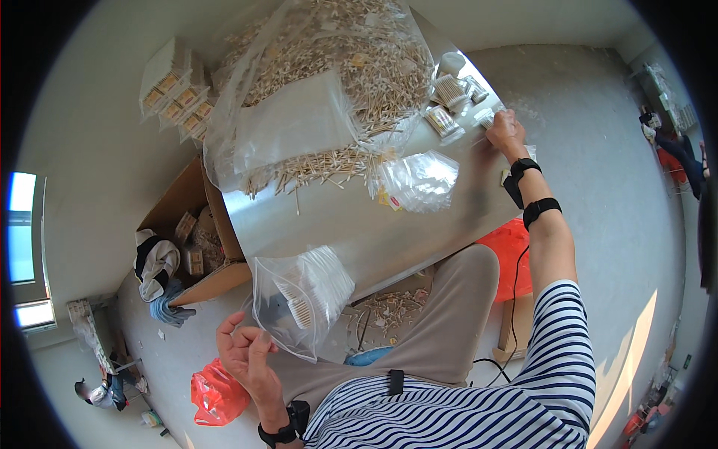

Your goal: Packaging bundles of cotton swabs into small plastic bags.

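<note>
My right hand (506, 132) reaches to the right edge of the metal table, its fingers closed on a small clear packet (485, 117) with pale contents. Beside it lie filled packets of cotton swabs (444, 123). My left hand (250, 358) is raised over my lap, fingers bent but apart, close to the rim of a large clear zip bag (283, 307). Several packs of cotton swabs (318, 288) sit inside that bag, at the table's near edge. Whether my left fingertips touch its rim is hard to tell.
A huge pile of loose cotton swabs (389, 67) covers the far table, partly under clear plastic. Flat empty bags (426, 182) lie mid-table (299, 236). Left are a cardboard box (232, 278) and stacked packs (176, 90). Red plastic bags (218, 394) and spilled swabs (389, 310) lie below.
</note>
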Available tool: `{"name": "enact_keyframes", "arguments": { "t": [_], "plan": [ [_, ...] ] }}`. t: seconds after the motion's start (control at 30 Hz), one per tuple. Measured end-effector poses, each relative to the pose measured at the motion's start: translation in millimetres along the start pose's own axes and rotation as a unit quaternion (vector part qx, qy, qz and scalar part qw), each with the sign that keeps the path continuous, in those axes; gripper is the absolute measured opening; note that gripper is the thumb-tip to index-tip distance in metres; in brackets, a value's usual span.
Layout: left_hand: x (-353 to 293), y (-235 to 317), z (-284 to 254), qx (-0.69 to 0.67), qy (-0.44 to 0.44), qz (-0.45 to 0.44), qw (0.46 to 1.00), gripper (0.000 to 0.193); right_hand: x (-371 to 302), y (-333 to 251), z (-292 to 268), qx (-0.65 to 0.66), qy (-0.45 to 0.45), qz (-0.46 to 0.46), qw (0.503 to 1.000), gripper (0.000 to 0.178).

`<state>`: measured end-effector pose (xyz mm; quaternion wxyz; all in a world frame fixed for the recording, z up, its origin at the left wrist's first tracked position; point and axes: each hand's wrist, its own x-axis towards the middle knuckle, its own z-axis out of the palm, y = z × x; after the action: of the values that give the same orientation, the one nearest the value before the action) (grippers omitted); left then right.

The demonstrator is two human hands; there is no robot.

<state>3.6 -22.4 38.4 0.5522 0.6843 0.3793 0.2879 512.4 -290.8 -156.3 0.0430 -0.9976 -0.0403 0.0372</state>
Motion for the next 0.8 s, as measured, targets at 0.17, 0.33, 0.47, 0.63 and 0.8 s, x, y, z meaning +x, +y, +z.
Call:
{"name": "enact_keyframes", "arguments": {
  "t": [0.17, 0.33, 0.47, 0.63, 0.8],
  "plan": [
    [-5, 6, -6, -0.009, 0.010, 0.042, 0.999, 0.035, -55, 10, -30, 0.529, -0.118, -0.027, 0.840, 0.044],
    [-16, 16, -10, -0.055, 0.019, 0.068, 0.996, 0.027, -188, -38, -81, 0.858, -0.312, -0.091, 0.397, 0.049],
    [-33, 34, -13, -0.097, -0.023, 0.087, 0.991, 0.017, -268, -84, -107, 0.870, -0.408, -0.189, 0.204, 0.069],
    [-48, 42, -29, -0.100, -0.112, 0.110, 0.982, 0.017, -322, -124, -120, 0.825, -0.501, -0.232, 0.121, 0.080],
    [-52, 44, -48, -0.077, -0.128, 0.180, 0.972, 0.024, -372, -154, -140, 0.799, -0.545, -0.209, 0.141, 0.082]
  ]
}}
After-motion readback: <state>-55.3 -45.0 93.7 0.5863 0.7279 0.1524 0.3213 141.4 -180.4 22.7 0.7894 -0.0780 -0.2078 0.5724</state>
